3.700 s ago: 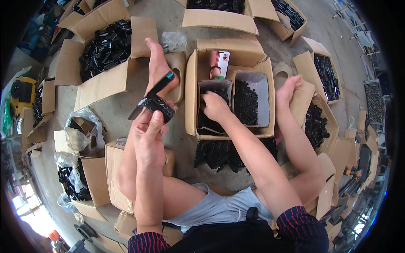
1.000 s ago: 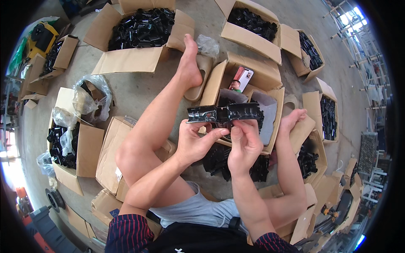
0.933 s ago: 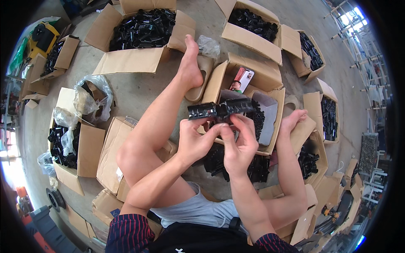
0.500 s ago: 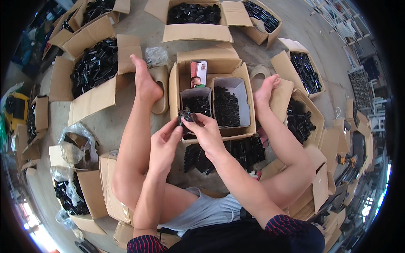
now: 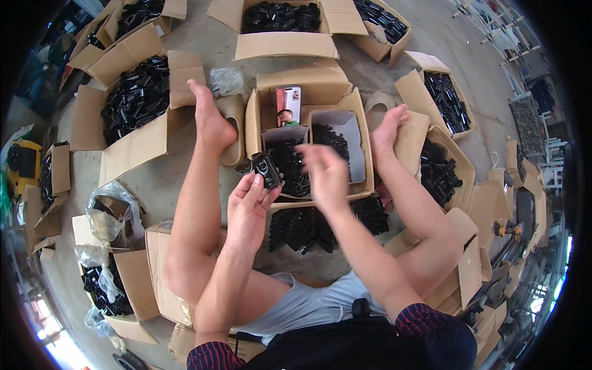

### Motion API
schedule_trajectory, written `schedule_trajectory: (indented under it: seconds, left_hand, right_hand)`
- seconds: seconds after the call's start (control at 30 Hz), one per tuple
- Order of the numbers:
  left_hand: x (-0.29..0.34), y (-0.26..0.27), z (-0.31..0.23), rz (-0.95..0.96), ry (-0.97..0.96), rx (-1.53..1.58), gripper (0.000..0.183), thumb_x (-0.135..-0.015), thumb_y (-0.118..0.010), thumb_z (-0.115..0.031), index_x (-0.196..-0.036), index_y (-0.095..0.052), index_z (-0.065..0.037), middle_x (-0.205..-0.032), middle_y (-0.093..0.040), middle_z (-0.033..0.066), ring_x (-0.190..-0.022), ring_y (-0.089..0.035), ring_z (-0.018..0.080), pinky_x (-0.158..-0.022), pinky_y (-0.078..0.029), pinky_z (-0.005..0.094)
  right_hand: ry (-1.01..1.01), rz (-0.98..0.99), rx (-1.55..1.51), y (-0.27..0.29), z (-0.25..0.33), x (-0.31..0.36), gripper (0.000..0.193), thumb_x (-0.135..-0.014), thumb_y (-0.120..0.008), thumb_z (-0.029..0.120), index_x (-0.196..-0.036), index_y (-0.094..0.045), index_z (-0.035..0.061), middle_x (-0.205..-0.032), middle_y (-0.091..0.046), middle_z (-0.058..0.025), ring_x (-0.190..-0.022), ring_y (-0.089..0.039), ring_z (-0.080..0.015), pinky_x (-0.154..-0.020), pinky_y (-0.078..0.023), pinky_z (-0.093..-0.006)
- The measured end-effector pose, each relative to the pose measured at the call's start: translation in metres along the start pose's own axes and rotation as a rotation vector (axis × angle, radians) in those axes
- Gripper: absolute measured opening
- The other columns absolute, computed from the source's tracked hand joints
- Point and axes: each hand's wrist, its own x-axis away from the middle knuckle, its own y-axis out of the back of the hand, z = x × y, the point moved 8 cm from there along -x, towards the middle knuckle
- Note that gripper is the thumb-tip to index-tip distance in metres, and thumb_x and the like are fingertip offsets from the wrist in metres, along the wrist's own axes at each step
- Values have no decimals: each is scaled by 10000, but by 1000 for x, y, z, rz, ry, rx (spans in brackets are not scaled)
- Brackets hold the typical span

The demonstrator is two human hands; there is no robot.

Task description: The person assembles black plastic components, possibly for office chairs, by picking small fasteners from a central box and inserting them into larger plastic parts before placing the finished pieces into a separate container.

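Observation:
Between its thumb and fingers, my left hand (image 5: 245,213) grips a glossy black plastic part (image 5: 266,171), held up at the near left corner of a cardboard box (image 5: 365,139). Inside that box stand two smaller open boxes, and small black pieces (image 5: 287,154) fill the left one. More tiny dark pieces lie in the right grey-lined box (image 5: 354,126). Over the gap between these two hovers my right hand (image 5: 327,176), blurred by motion, so whether its fingers hold anything cannot be seen. A phone (image 5: 288,108) leans upright at the back of the box.
Black parts (image 5: 302,228) lie in rows on the floor between my legs. Open cartons of black parts surround me, including one at left (image 5: 139,148) and one at far centre (image 5: 287,46). Sandals (image 5: 231,132) rest beside my feet. Plastic bags (image 5: 126,206) sit at left.
My hands were together at the black part and are now apart. The right hand has moved right and up over the small boxes; the left still holds the part, turned to show more.

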Motion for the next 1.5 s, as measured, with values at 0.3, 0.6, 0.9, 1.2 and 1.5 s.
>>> schedule_trajectory:
  seconds: [0.3,0.6,0.9,1.2,1.5]
  left_hand:
    - [49,-51,1,188,-503,-318,219,-1024,-606,-76,-1224,-595,13,-1148,-695,111,-1033,-687,193,-940,-591,363]
    - [58,-64,0,258,-682,-389,214,-1009,-620,-57,-1211,-590,6,-1147,-696,112,-1036,-685,193,-942,-588,361]
    - [68,-61,5,262,-744,-407,213,-995,-635,-39,-1198,-586,0,-1145,-696,113,-1039,-683,193,-944,-585,359]
    - [72,-64,10,297,-771,-406,216,-980,-649,-20,-1185,-582,-7,-1144,-696,114,-1042,-682,194,-946,-583,357]
    - [74,-65,9,318,-810,-387,225,-965,-664,-1,-1172,-578,-13,-1143,-696,114,-1045,-680,194,-948,-580,355]
  right_hand:
    - [-19,441,951,16,-124,-54,197,-862,-648,30,-1047,-714,48,-1030,-721,-213,-1027,-676,-417,-889,-542,-509]
    - [151,291,859,24,-123,-54,241,-879,-587,-21,-1086,-704,16,-1016,-689,-242,-1012,-660,-444,-896,-532,-499]
    - [-31,172,-111,-14,29,18,178,-969,-680,58,-1127,-724,-12,-994,-745,-50,-857,-672,-80,-771,-548,-242]
    - [9,91,-80,-35,30,28,157,-934,-753,108,-1041,-739,-7,-908,-747,-35,-749,-616,-67,-699,-499,-240]
    - [-1,20,-166,-40,32,33,135,-943,-747,96,-1015,-721,-15,-891,-740,-31,-751,-618,-68,-701,-499,-235]
